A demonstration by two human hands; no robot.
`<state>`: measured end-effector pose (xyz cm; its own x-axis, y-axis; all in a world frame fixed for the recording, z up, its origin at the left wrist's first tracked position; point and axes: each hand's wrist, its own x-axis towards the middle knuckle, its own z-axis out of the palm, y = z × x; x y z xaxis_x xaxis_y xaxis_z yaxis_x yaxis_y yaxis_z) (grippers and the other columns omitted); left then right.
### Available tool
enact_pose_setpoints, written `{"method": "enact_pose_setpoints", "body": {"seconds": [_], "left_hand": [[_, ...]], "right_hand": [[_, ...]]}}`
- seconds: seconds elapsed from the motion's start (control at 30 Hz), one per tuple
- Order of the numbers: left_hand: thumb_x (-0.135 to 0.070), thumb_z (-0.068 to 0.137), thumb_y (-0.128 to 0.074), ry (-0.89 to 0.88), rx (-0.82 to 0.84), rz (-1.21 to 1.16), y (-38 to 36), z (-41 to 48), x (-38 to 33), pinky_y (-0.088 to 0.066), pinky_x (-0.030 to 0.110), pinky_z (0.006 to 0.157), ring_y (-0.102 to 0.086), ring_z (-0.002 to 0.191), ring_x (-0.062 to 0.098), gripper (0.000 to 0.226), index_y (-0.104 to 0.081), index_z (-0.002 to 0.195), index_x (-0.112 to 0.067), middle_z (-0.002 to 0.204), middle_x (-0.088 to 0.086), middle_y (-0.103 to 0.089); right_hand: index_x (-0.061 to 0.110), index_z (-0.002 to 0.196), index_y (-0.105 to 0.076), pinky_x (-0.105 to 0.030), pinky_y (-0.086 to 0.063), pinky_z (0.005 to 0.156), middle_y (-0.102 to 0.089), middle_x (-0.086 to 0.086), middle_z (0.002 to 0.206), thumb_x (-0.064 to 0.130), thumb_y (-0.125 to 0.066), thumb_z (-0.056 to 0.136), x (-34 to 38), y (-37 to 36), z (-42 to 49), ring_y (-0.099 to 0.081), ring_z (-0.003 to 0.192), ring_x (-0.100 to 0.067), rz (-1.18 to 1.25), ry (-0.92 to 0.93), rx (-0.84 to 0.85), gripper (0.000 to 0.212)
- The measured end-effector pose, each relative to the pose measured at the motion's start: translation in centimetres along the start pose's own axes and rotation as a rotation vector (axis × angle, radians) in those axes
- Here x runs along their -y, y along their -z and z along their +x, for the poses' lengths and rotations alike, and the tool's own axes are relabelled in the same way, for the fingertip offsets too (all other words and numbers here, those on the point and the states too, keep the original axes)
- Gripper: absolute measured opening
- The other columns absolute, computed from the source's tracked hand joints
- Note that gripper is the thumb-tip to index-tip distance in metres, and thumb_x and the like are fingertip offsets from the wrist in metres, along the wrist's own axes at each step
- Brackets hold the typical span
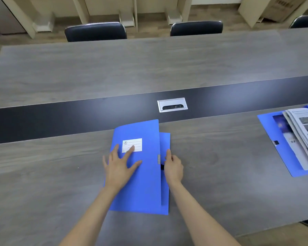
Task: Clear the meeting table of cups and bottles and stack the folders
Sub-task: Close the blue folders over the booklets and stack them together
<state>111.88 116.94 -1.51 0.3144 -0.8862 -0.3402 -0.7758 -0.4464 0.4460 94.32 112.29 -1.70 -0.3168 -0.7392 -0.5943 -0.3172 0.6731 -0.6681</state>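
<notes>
A blue folder (144, 174) with a white label lies on the grey meeting table (60, 174), right in front of me. My left hand (119, 166) rests flat on its cover, fingers spread and touching the label. My right hand (172, 166) is at the folder's right edge, fingers curled around the flap by the clasp. At the far right a second blue folder (272, 137) lies open, with a pile of printed booklets (304, 132) on it. No cups or bottles are in view.
A black strip with a metal cable hatch (172, 104) runs along the table's middle. Two dark chairs (95, 31) (196, 28) stand at the far side, a third at the top right corner. The table's near edge shows at the lower right.
</notes>
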Motion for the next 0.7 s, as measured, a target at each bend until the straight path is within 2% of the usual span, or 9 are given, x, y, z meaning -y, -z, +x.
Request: {"method": "enact_pose_setpoints", "body": {"seconds": [0.07,0.13,0.27,0.33,0.4,0.47,0.53,0.6,0.7], "left_hand": [[-0.085,0.062,-0.065,0.185,0.12,-0.122,0.2,0.8,2.0,-0.017,0.057,0.121,-0.004,0.156,0.03,0.107,-0.012,0.152,-0.06,0.167,0.012,-0.002],[-0.081,0.055,-0.073,0.202,0.198,-0.255,-0.2,1.0,3.0,-0.026,0.051,0.121,-0.008,0.155,0.028,0.122,0.0,0.151,-0.062,0.165,0.01,-0.003],[-0.067,0.067,-0.078,0.152,0.101,-0.304,-1.7,0.5,2.5,-0.032,0.042,0.119,-0.019,0.154,0.02,0.108,-0.018,0.155,-0.05,0.166,0.0,-0.008],[-0.062,0.076,-0.075,0.201,0.037,-0.413,-2.1,0.7,2.4,-0.04,0.039,0.111,-0.038,0.144,0.021,0.09,-0.03,0.153,-0.045,0.158,-0.002,-0.02],[-0.054,0.082,-0.073,0.188,-0.018,-0.437,-2.3,1.0,2.8,-0.043,0.038,0.104,-0.048,0.135,0.022,0.083,-0.033,0.153,-0.041,0.151,-0.002,-0.026],[-0.045,0.083,-0.076,0.148,-0.021,-0.35,-3.1,0.9,3.4,-0.041,0.039,0.108,-0.04,0.142,0.024,0.086,-0.032,0.156,-0.036,0.154,0.003,-0.022],[-0.044,0.082,-0.077,0.123,-0.018,-0.237,-4.3,0.6,3.7,-0.035,0.046,0.116,-0.025,0.151,0.027,0.089,-0.031,0.157,-0.033,0.161,0.01,-0.014],[-0.047,0.082,-0.075,0.116,-0.022,-0.162,-5.1,0.4,3.7,-0.033,0.049,0.117,-0.017,0.154,0.029,0.09,-0.029,0.158,-0.032,0.165,0.015,-0.009],[-0.047,0.083,-0.075,0.114,-0.023,-0.175,-4.7,0.5,3.3,-0.034,0.045,0.115,-0.015,0.155,0.028,0.091,-0.027,0.158,-0.033,0.166,0.014,-0.006]], "right_hand": [[0.015,0.087,-0.065,-0.04,-0.047,0.083,-0.064,0.0,0.096,0.062,-0.045,0.096,-0.5,-0.2,-0.4,-0.06,0.096,-0.023,-0.089,0.043,0.046,0.052],[0.023,0.121,-0.063,-0.045,-0.041,0.1,-0.054,-0.005,0.128,0.064,-0.051,0.091,-1.2,-0.7,-0.6,-0.051,0.122,-0.027,-0.304,0.096,0.004,0.052],[0.025,0.151,-0.039,-0.043,-0.042,0.108,-0.053,-0.005,0.145,0.045,-0.056,0.097,-2.1,-1.4,-0.3,-0.052,0.131,-0.029,-0.117,0.008,0.071,0.06],[0.02,0.144,-0.05,-0.038,-0.045,0.103,-0.061,-0.002,0.137,0.037,-0.057,0.099,-2.4,-1.1,-0.3,-0.056,0.126,-0.027,-0.119,0.043,0.039,0.048],[0.019,0.108,-0.06,-0.036,-0.047,0.077,-0.067,0.0,0.101,0.029,-0.059,0.098,-2.6,-0.9,0.2,-0.061,0.093,-0.027,-0.046,0.036,0.023,0.015],[0.017,0.076,-0.039,-0.034,-0.034,0.059,-0.046,0.003,0.071,0.02,-0.058,0.096,-3.1,-1.1,0.8,-0.042,0.067,-0.022,-0.018,0.001,0.034,0.028],[0.016,0.075,-0.039,-0.036,-0.038,0.063,-0.046,0.001,0.07,0.011,-0.057,0.094,-3.5,-1.3,1.1,-0.042,0.067,-0.024,-0.054,-0.04,-0.027,0.027],[0.017,0.1,-0.058,-0.039,-0.051,0.076,-0.066,-0.001,0.085,0.006,-0.06,0.093,-3.9,-1.4,0.9,-0.058,0.079,-0.025,-0.023,-0.069,-0.091,0.013],[0.024,0.146,-0.048,-0.037,-0.055,0.088,-0.075,0.001,0.111,0.004,-0.068,0.09,-4.2,-1.5,0.8,-0.067,0.094,-0.02,0.122,-0.084,-0.137,0.063]]}}
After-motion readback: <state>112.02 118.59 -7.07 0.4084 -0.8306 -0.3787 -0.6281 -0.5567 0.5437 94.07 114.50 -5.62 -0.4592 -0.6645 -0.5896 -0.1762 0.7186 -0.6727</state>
